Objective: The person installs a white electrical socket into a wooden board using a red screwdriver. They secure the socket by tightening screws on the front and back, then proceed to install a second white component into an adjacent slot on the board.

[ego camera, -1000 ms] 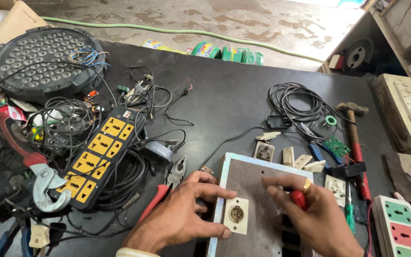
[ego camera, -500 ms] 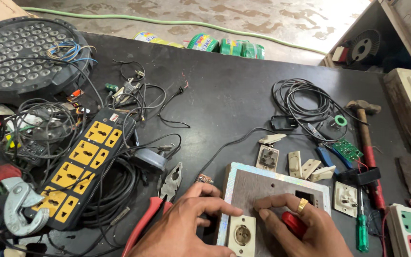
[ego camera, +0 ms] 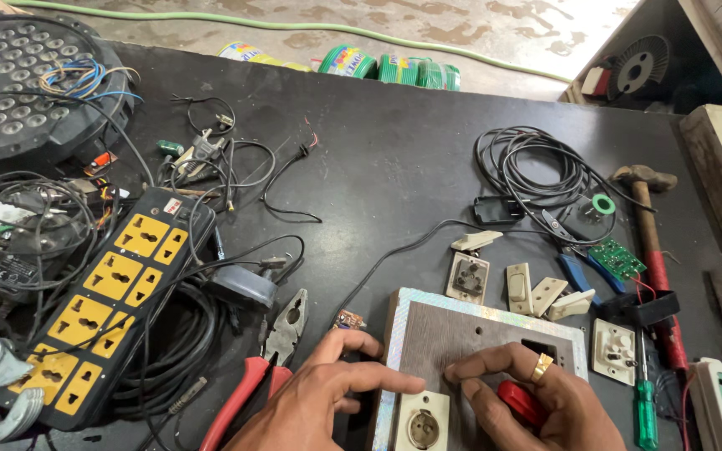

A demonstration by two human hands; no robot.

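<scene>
At the desk's near edge, the left hand (ego camera: pixel 327 401) presses spread fingers on the grey board (ego camera: pixel 478 351) just left of its round socket (ego camera: pixel 421 420), while the right hand (ego camera: pixel 536 405), nearer, pinches a red-handled tool (ego camera: pixel 521 402).

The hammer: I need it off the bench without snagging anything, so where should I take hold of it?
Grip the hammer on its red handle just below the head, coming from above. The head end lies bare on the table, while the lower handle is crowded by a black strap and green screwdriver.

Pliers (ego camera: pixel 271 357) left of board (ego camera: pixel 461 334), hammer (ego camera: pixel 650 242) rt.
</scene>
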